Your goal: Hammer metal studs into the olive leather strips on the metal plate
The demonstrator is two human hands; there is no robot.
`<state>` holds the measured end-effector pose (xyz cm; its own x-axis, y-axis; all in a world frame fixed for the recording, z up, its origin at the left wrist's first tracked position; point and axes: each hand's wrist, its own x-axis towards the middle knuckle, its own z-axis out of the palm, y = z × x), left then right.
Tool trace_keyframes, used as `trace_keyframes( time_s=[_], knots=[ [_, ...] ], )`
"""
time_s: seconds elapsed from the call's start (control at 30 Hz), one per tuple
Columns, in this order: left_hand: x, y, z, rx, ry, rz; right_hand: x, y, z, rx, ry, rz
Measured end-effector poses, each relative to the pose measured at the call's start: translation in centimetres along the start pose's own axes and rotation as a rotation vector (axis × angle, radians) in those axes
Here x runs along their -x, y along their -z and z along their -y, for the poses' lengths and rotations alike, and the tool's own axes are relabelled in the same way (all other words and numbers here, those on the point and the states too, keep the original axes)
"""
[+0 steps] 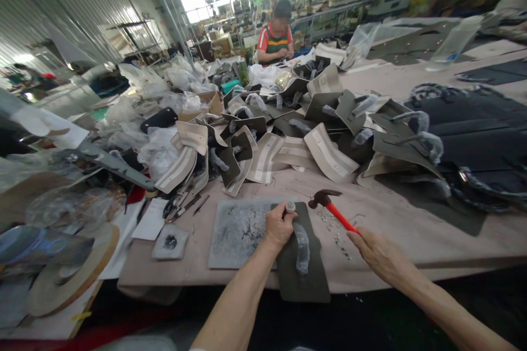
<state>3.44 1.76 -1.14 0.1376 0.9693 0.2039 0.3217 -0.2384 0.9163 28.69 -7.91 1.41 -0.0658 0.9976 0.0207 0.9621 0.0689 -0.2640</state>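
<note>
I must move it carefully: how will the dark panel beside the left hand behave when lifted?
The panel is probably stiff: it juts past the table edge nearly flat. It may bend, as some piled panels curve. Its plastic-wrapped handle might feel slippery.

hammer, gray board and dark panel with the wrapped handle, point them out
Hammer (340, 216), head view: on its red handle.
Gray board (235, 235), head view: on its left part.
Dark panel (289, 264), head view: on its surface left of the wrapped handle (302, 249).

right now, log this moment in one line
left grip: metal tool | right grip: hammer, apart from metal tool | panel: overlaps slab
</note>
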Motion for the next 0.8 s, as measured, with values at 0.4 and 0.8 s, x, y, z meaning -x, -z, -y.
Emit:
trace_keyframes(
  time_s=[0.4, 0.8],
  knots=[
    [-0.5, -0.2, 0.7, 0.154, 0.137, -0.031, -1.2, -1.1, 10.2, 0.023, 0.563, -0.089],
    [-3.4, 6.8, -7.0, 0.393, 0.0, -0.287, -1.7, 3.8, 14.7, 0.112, 0.12, 0.044]
  ],
)
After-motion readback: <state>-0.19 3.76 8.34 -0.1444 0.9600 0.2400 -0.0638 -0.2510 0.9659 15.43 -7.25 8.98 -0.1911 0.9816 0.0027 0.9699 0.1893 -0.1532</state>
